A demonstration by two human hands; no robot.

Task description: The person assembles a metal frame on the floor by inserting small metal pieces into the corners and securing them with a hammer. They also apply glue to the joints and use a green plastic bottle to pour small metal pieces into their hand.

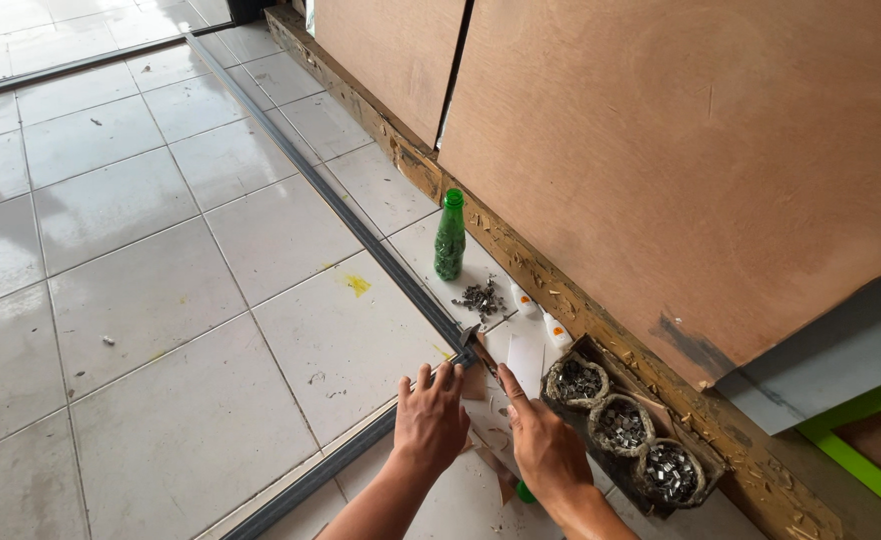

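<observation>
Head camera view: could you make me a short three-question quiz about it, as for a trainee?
1. True or false: the green bottle stands upright on the floor.
2. How many round bags of metal bits sit in the tray?
3. What do the left hand and right hand meet at: A) a corner of the dark frame, B) the bottle, C) the plywood?

Key: 1 true; 2 three; 3 A.

Bright, even daylight fills the scene and seems to enter from the upper left, where the glossy floor tiles (111, 200) throw back pale glare and soft grey reflections. Shadows are faint and short beside the green bottle (450, 236). Focus is sharp throughout, with slight wide-angle stretching near the edges.
</observation>
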